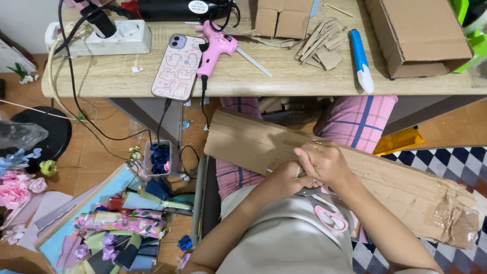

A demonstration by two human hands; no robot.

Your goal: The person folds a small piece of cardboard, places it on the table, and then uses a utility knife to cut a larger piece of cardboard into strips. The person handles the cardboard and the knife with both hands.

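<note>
Right hand [324, 163] fingers curled, pinching near edge of cardboard strip [385, 177] | left hand [285, 178] fisted against same edge at 8 o'clock, possibly gripping a small tool, unclear | strip lying across lap, slanting 10 to 4 o'clock | pink glue gun [215, 49], phone [177, 67] on desk [116, 76] at 11 o'clock

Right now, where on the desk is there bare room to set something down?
Bare wood lies between the phone and the power strip, and between the pink glue gun and the blue utility knife. The back edge is crowded with cardboard scraps and boxes.
</note>
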